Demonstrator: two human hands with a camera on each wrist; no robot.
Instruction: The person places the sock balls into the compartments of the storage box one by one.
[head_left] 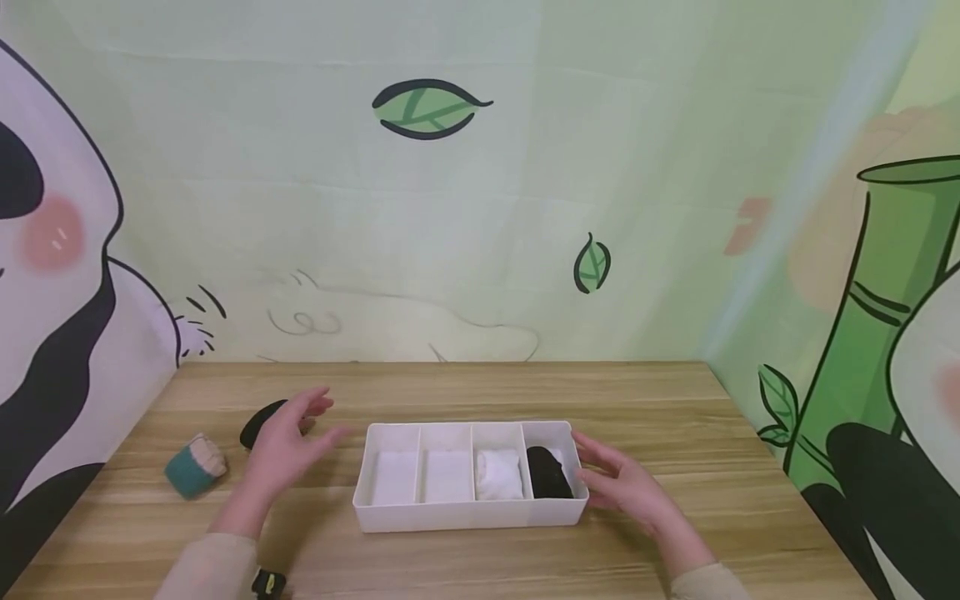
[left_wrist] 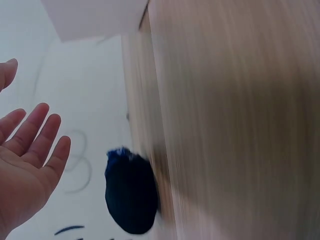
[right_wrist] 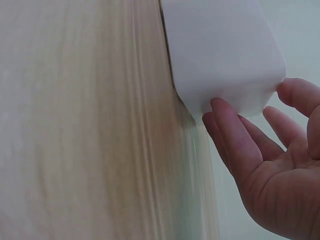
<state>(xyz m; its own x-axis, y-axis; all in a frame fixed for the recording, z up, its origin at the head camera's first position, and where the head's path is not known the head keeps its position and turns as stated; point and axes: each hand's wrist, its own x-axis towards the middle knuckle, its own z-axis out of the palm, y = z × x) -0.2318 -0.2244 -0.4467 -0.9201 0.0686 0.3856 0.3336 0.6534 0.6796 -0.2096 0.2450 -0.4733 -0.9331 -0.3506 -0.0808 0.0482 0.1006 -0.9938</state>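
A white divided box [head_left: 412,517] lies across the middle of the table. Its two left compartments hold nothing; a white cloth bundle [head_left: 498,475] and a black one [head_left: 548,473] fill the others. At the box's right end, my right hand [head_left: 626,483] touches the end wall [right_wrist: 225,45] with loosely extended fingertips. My left hand [head_left: 288,450] hovers left of the box, fingers spread and holding nothing. Behind it, partly hidden in the head view, sits a dark rolled-up sock-like bundle [head_left: 257,425], shown dark blue [left_wrist: 131,192] in the left wrist view.
Further left lies a teal and beige rolled bundle [head_left: 193,468] that looks like socks. A small black item with a yellow mark [head_left: 268,583] shows beside the left sleeve. A printed cloth backdrop [head_left: 480,250] stands behind the wooden table [head_left: 637,392].
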